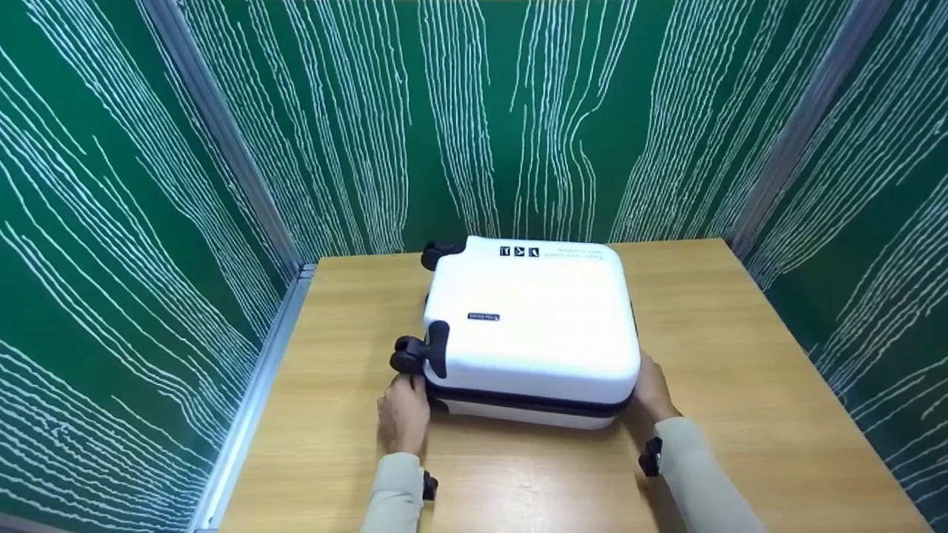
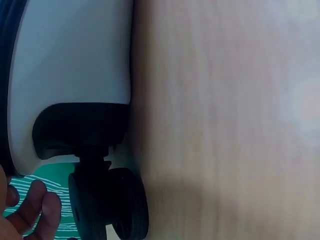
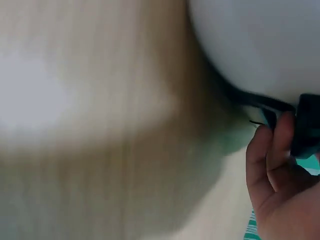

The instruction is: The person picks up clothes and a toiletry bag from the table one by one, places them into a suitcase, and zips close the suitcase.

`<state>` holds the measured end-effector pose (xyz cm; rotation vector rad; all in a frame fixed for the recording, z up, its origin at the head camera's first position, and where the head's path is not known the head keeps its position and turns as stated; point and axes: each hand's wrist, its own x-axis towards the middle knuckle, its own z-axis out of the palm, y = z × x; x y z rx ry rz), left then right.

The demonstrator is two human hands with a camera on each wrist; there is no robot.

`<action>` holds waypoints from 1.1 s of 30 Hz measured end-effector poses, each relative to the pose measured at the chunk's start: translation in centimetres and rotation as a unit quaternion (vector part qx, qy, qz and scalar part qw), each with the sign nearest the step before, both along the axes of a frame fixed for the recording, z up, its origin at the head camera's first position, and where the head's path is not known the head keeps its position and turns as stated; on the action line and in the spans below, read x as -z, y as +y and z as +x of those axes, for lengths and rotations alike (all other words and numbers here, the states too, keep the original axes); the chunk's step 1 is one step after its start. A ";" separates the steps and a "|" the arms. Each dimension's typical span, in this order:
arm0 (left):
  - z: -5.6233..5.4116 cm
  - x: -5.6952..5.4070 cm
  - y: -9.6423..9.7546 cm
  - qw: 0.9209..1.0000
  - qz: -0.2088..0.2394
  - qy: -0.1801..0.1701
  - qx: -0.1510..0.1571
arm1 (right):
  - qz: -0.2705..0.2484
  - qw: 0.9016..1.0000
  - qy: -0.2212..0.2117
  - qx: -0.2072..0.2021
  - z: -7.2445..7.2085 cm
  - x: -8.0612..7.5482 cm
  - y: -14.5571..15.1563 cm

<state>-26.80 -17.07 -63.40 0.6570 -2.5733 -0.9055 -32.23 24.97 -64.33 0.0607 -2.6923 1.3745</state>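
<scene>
A white hard-shell suitcase (image 1: 533, 318) lies flat on the wooden table (image 1: 518, 481), its black wheels (image 1: 409, 355) pointing left. My left hand (image 1: 404, 414) holds the near left corner, just below a wheel. In the left wrist view, curled fingers (image 2: 48, 210) show past the case's end, beside the black wheel (image 2: 107, 205); the thumb's contact is hidden. At the right end, my right hand (image 1: 653, 389) grips the case low on its side. The right wrist view shows bent fingers (image 3: 265, 160) against a black fitting (image 3: 307, 125) on the shell.
Green panels with white wavy lines (image 1: 518, 148) enclose the table at the back and both sides. Metal posts (image 1: 229, 141) stand at the back corners. Bare tabletop shows in front of the suitcase and to its right.
</scene>
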 end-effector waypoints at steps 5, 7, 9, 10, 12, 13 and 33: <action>-1.1 -0.3 -0.2 1.000 -0.003 0.018 0.008 | 0.266 0.955 0.128 -0.016 0.2 0.0 1.2; -1.4 -0.3 -0.3 1.000 -0.002 0.019 0.014 | 0.309 0.938 0.153 -0.039 -0.2 -0.4 1.9; -1.7 -0.3 -0.3 1.000 -0.003 0.019 0.020 | 0.310 0.936 0.153 -0.063 -0.6 -1.1 2.4; -1.9 -0.3 -0.4 1.000 -0.004 0.019 0.022 | 0.310 0.936 0.146 -0.079 -0.8 -1.5 2.6; -2.1 -0.3 -0.5 1.000 -0.009 0.018 0.024 | 0.302 0.940 0.108 -0.116 -0.9 -2.5 2.8; -2.2 -0.4 -0.7 0.999 -0.011 0.018 0.026 | 0.293 0.944 0.077 -0.133 -1.0 -2.9 2.9; -4.8 -1.7 -2.2 0.997 -0.049 0.002 0.054 | 0.186 0.969 -0.069 -0.145 2.2 -1.2 3.6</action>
